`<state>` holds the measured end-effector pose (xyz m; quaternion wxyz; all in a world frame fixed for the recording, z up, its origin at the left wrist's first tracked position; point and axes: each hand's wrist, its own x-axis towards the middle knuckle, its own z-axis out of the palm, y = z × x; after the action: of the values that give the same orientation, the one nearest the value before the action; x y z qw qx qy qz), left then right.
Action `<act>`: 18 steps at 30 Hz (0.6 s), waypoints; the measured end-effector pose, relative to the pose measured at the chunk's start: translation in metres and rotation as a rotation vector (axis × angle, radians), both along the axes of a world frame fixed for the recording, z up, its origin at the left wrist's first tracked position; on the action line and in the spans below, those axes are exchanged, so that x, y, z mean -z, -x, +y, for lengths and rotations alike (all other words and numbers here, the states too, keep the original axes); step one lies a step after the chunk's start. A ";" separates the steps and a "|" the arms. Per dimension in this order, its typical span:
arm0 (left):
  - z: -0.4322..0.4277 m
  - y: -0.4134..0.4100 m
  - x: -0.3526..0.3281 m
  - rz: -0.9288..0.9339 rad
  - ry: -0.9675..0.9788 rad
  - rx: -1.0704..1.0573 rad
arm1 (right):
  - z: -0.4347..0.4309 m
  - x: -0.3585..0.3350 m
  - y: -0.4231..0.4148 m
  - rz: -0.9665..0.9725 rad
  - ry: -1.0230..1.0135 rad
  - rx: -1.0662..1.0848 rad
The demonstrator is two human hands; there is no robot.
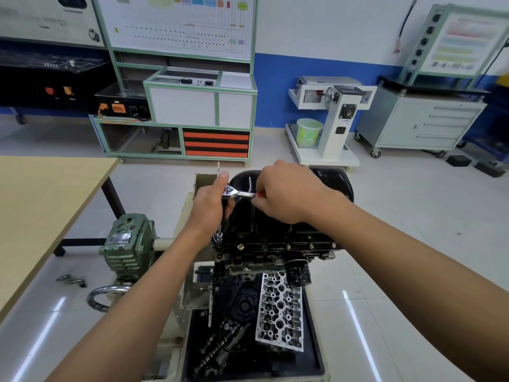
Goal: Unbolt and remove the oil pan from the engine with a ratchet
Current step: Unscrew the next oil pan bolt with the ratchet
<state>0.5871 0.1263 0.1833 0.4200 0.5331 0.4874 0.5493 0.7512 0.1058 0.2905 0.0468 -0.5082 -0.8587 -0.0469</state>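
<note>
black oil pan [289, 188] sits bolted atop the inverted engine [275, 244] at scene centre; the left hand [209, 205] steadies the ratchet [238, 193] head, wrapped round its extension, while the right hand [289, 191] grips the handle. judgement: keep the extension square on the left corner bolt, swinging in short strokes. counted: one ratchet, two hands, about five bolts along the near flange.

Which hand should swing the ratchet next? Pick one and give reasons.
Right. The right hand already grips the ratchet by its handle, so it has the leverage. The left hand is steadying the head and extension over the oil pan corner bolt.
</note>
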 end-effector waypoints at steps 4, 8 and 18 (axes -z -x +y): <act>0.000 -0.006 0.000 -0.052 0.039 -0.035 | -0.019 -0.005 0.009 0.024 0.094 -0.050; -0.002 -0.010 0.000 -0.124 0.049 -0.032 | -0.032 0.000 0.018 0.048 0.185 -0.103; -0.008 0.007 -0.002 -0.046 -0.133 0.177 | -0.016 -0.010 0.002 -0.115 0.251 -0.106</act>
<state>0.5802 0.1180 0.1851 0.4418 0.5881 0.3910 0.5532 0.7493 0.0897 0.3005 -0.0639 -0.4605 -0.8847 0.0344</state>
